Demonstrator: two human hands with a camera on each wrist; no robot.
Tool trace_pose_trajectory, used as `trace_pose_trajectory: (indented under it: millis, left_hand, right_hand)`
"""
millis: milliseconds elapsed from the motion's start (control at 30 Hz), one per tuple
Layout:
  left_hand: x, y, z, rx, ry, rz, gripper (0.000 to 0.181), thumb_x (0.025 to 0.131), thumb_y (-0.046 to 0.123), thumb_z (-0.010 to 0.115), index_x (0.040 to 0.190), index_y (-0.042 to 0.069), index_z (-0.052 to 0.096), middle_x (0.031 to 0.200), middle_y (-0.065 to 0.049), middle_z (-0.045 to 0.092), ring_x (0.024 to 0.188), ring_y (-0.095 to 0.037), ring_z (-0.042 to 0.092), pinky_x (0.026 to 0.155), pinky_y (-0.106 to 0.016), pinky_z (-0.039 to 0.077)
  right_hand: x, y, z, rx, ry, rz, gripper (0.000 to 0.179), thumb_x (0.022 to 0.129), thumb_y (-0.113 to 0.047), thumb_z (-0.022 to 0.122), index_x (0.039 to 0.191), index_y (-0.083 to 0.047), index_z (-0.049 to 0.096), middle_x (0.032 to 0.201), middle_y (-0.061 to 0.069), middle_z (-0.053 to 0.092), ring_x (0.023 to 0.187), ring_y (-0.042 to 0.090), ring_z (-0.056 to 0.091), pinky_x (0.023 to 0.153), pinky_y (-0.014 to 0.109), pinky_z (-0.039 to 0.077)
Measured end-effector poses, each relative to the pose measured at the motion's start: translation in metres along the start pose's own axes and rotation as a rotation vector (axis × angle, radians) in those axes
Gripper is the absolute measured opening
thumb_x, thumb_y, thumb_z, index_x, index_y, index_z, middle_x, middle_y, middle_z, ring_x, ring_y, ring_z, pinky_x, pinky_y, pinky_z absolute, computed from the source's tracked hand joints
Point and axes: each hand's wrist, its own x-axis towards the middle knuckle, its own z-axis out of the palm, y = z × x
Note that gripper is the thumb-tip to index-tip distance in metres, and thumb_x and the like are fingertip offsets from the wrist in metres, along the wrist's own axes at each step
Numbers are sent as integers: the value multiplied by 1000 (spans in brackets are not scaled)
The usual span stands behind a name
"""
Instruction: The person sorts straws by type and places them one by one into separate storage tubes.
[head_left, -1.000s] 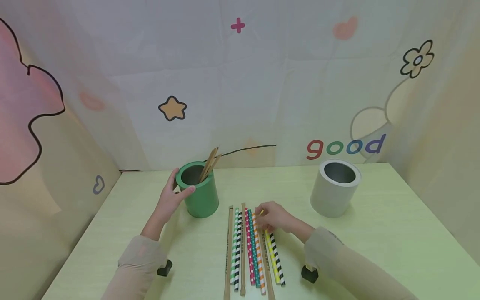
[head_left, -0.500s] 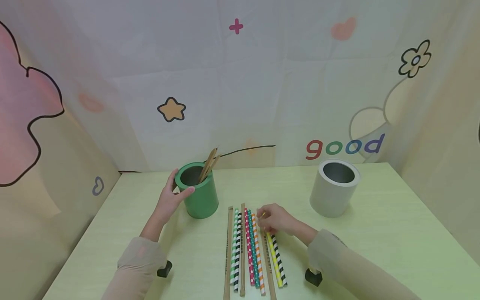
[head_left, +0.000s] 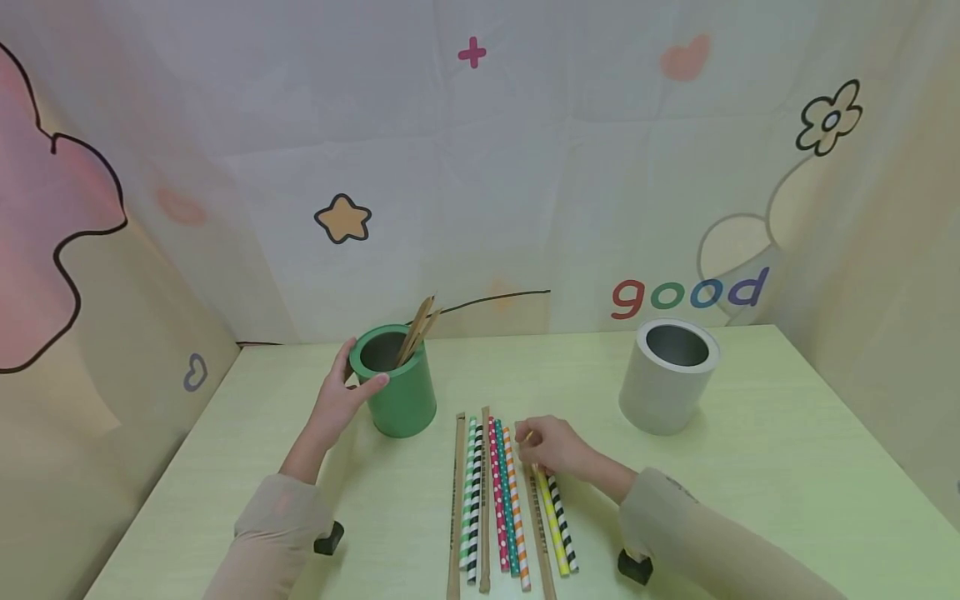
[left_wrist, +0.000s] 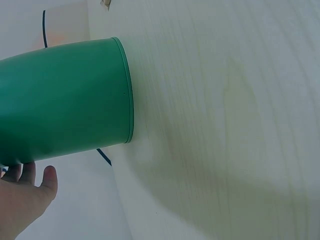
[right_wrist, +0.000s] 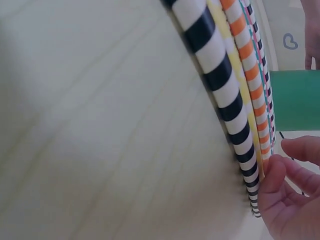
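A green cylindrical holder (head_left: pixel 405 400) stands at the left, with several thin brown sticks (head_left: pixel 417 333) leaning in it. My left hand (head_left: pixel 337 404) holds it near the rim, thumb on the near side and fingers round the left. Right of it lies a row of straws: orange striped (head_left: pixel 516 517), teal dotted (head_left: pixel 506 508), pink dotted (head_left: pixel 497 500), yellow striped (head_left: pixel 557 529), black striped (head_left: pixel 564 525) and some plain brown (head_left: pixel 538 533). My right hand (head_left: pixel 558 446) pinches at the far ends of the brown and yellow straws; its fingers hide which straw is between them.
A white cylindrical holder (head_left: pixel 667 392) stands at the right, behind my right hand. The pale wooden table (head_left: pixel 787 467) meets a printed cloth backdrop (head_left: pixel 487 208) at its far edge. Two small black pieces hang beneath the sleeves.
My right hand has shifted slightly right and towards me. The rightmost brown, yellow and black striped straws have slid a little right, widening the gap to the orange one. My left hand stays put.
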Motion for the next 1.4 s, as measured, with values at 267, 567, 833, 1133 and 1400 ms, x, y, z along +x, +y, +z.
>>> trace_pose_trajectory:
  millis: [267,567,833,1133,1400]
  left_hand:
    - [0,0,0,3,0,1,88,80,39,62,143,19,5,148,-4,15,136,-27,11,105,-54,18]
    - [0,0,0,3,5,3,87,80,39,62,143,19,5,148,-4,15,136,-27,12,104,-54,19]
    - [0,0,0,-2,4,5,87,79,38,63,143,20,6,147,-4,16,136,-26,12,105,-54,19]
    - [1,-1,0,2,1,6,88,80,39,62,143,20,5,147,-5,16,136,-27,12,104,-54,19]
    - [0,0,0,-2,-3,14,87,80,37,62,143,19,4,147,-6,16,136,-28,13,104,-55,19]
  right_hand:
    - [-4,3,5,-107,45,-45,17,76,-6,61,93,-6,59,77,4,55,61,13,50,51,24,44]
    - [-9,1,11,-217,77,-118,17,75,-4,61,92,-3,60,69,1,55,55,11,46,46,22,38]
    - [-9,0,13,-253,87,-94,19,76,-7,63,94,-4,58,62,-1,51,50,9,43,44,20,34]
    - [-5,1,16,-281,111,-48,24,75,-8,65,96,-5,55,58,0,46,46,10,38,40,20,30]
    - [-2,-1,16,-254,100,6,31,74,-10,67,102,-5,55,66,2,51,50,11,43,43,21,35]
